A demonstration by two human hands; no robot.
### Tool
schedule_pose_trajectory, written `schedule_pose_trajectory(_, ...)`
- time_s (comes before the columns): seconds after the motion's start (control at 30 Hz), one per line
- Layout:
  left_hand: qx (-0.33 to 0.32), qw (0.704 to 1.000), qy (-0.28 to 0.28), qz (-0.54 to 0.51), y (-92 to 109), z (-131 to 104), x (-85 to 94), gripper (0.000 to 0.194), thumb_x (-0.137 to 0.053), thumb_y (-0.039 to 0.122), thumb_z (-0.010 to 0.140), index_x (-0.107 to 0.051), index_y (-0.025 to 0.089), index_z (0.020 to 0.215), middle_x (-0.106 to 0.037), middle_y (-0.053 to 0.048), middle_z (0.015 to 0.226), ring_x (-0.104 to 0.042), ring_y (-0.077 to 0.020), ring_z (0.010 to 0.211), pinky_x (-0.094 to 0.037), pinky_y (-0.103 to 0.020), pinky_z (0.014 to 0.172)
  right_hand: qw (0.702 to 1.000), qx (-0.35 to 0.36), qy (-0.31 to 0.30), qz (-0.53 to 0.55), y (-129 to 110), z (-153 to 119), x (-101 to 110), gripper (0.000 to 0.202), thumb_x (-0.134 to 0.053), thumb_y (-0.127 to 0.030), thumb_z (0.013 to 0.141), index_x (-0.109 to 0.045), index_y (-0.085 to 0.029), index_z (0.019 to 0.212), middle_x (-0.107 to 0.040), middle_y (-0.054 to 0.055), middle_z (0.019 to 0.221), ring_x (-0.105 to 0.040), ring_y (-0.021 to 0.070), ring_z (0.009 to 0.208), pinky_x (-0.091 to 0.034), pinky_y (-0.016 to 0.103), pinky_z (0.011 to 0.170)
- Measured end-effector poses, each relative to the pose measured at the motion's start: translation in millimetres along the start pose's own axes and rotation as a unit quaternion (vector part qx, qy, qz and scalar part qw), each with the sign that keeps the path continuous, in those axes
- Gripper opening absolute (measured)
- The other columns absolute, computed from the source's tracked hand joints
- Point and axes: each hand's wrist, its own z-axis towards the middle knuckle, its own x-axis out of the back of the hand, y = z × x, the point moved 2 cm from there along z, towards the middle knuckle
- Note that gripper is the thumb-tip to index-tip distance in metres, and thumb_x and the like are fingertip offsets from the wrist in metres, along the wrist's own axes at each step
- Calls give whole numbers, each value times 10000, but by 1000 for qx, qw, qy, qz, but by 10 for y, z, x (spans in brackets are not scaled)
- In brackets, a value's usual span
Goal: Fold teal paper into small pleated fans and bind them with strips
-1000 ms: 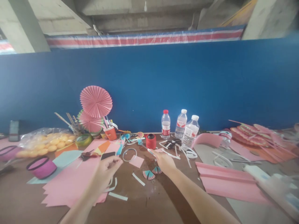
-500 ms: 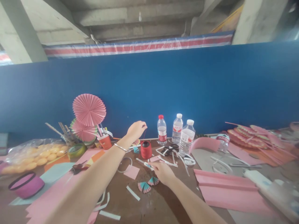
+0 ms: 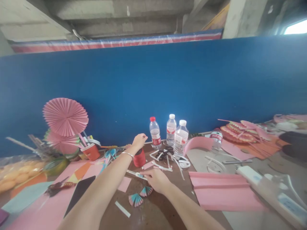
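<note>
My left hand [image 3: 140,141] is closed in a pinch just above the red thread spool [image 3: 139,159]; the fine red thread at its fingertips is hard to make out now. My right hand [image 3: 156,179] rests low over the brown table, its fingers closed on the end of a thin white-and-blue strip [image 3: 137,174]. Just in front of it lie two small pleated paper fans, a blue-and-pink one [image 3: 135,200] and a similar one [image 3: 146,191]. A pink paper square [image 3: 124,184] lies partly behind my left forearm.
Three water bottles stand at the back, one red-capped [image 3: 155,134]. Black scissors [image 3: 165,154] lie among white strips. At left are a large pink pleated fan [image 3: 66,116] and a red cup [image 3: 90,151]. Folded pink paper [image 3: 223,191] and a white power strip [image 3: 261,188] lie right.
The view has swung right, so the things on the table appear further left. My left hand has come lower, closer to the spool. My right hand keeps hold of the strip.
</note>
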Motion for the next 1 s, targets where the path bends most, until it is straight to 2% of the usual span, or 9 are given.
schedule_pose_trajectory(0.17,-17,1000,6,5,-23,-29,-88,290,-492,291,852,-510,162,1111,-538,-81,1121,-559,-192,930,-479,-394,778,1000,-8,-27,-1,30,-10,3,390,-366,-207,833,-579,-319,1139,-664,2,1042,-614,174,899,-429,235,746)
schedule_pose_trajectory(0.3,-29,1000,10,6,-11,-43,-104,286,-490,291,853,-513,163,1108,-539,-80,1120,-559,-191,928,-479,-393,778,999,-3,-48,-7,30,-35,-32,324,-437,-260,797,-641,-382,1017,-691,-31,959,-621,187,853,-432,256,733)
schedule_pose_trajectory(0.43,-36,999,27,1,41,-70,-74,290,-494,294,852,-510,157,1108,-542,-79,1111,-563,-188,919,-483,-393,770,1000,-1,-21,-6,25,-56,-34,356,-387,-252,828,-599,-389,1080,-648,-53,1073,-592,171,956,-421,252,786)
schedule_pose_trajectory(0.53,-43,998,55,-7,102,-92,60,223,-468,298,858,-586,145,969,-615,-56,940,-583,-166,806,-475,-323,707,1000,0,-1,-13,15,-69,-8,383,-388,-208,821,-584,-368,1109,-644,-49,1082,-591,157,963,-418,238,795)
schedule_pose_trajectory(0.63,-53,994,93,-16,155,-170,355,223,-478,318,825,-635,162,796,-645,-26,748,-575,-155,684,-416,-249,597,999,-3,23,-26,0,-72,42,399,-408,-206,809,-548,-320,1164,-659,-13,1041,-597,170,935,-424,256,782)
schedule_pose_trajectory(0.73,-65,990,123,-21,168,-434,767,227,-489,347,794,-636,175,774,-647,-5,703,-555,-139,617,-363,-226,540,999,-3,34,-34,12,-65,143,313,-434,-255,807,-615,-295,1059,-676,-7,965,-605,178,886,-430,261,754)
schedule_pose_trajectory(0.87,-96,986,134,-12,147,-1103,1235,258,-472,399,798,-630,196,777,-605,37,608,-498,-107,528,-330,-214,522,999,6,19,-35,157,-119,419,224,-477,-278,784,-668,-291,900,-684,-23,908,-615,156,802,-437,233,704)
schedule_pose_trajectory(0.93,-123,987,99,-4,149,-1447,1320,266,-458,398,807,-628,199,760,-584,45,570,-481,-101,507,-319,-208,502,999,1,13,-49,252,-197,592,194,-516,-254,747,-681,-275,846,-686,-4,859,-611,177,797,-432,271,744)
schedule_pose_trajectory(1.0,-150,987,54,6,174,-1704,1294,259,-444,376,819,-631,203,774,-613,33,626,-511,-104,549,-330,-209,526,997,-7,21,-70,263,-293,732,187,-564,-251,704,-685,-251,847,-675,39,902,-577,237,907,-386,368,850)
